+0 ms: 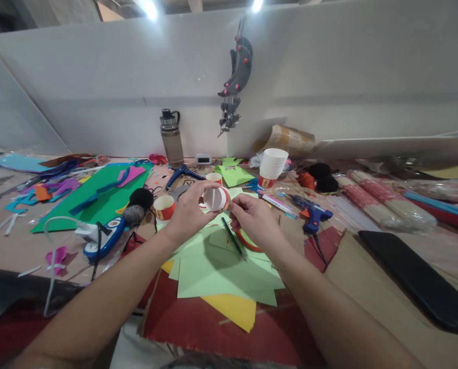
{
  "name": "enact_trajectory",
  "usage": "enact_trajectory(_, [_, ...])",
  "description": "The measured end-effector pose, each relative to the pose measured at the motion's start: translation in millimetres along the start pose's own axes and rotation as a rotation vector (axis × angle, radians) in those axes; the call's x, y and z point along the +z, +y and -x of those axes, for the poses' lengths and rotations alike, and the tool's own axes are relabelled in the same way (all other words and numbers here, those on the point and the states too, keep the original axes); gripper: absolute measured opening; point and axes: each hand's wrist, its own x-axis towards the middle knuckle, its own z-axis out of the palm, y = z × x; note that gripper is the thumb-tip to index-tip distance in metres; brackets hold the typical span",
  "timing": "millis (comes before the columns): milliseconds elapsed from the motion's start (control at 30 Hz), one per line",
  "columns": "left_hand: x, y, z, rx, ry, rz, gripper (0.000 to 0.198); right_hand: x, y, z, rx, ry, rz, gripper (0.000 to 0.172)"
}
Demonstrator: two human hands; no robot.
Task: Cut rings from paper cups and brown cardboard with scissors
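Observation:
My left hand [187, 212] is closed around a small white and red paper cup [215, 199], tilted so that its round white face shows, with a pale strip across it. The fingertips of my right hand [252, 218] are pinched together at the cup's right edge. Below the hands, a dark green pencil [232, 237] lies on light green paper sheets [221, 274]. Scissors with an orange-red handle [250, 242] are partly hidden by my right hand. Another paper cup [164, 209] stands left of my left hand, and one more [214, 178] is just behind it.
A stack of paper cups [274, 166] and a blue glue gun [312, 214] are on the right. A black phone-like slab [417, 282] lies at the front right. Left are a power strip [104, 241], green sheet [86, 200] and bottle [172, 138]. A dark crescent ornament [240, 66] hangs behind.

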Motion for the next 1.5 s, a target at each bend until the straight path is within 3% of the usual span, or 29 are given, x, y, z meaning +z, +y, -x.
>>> enact_trajectory(300, [-0.9, -5, -2, -0.213, -0.044, 0.267, 0.052, 1, -3, -1, 0.039, -0.033, -0.176, 0.024])
enact_trajectory(633, [2.3, -15, -5, -0.316, -0.084, 0.627, 0.061, 3, -4, -1, 0.041, -0.087, -0.373, 0.022])
enact_trajectory(800, [3.0, -16, -4, -0.344, -0.081, 0.612, 0.063, 7, -7, 0, 0.139, -0.049, -0.508, 0.026])
enact_trajectory(1100, [4.3, -19, -2, -0.329, -0.099, 0.518, 0.061, 2, -15, 0, 0.267, -0.035, -0.514, 0.01])
enact_trajectory(1500, [3.1, -16, -4, -0.372, -0.139, 0.618, 0.066, -1, -9, 0, 0.235, -0.102, -0.516, 0.021])
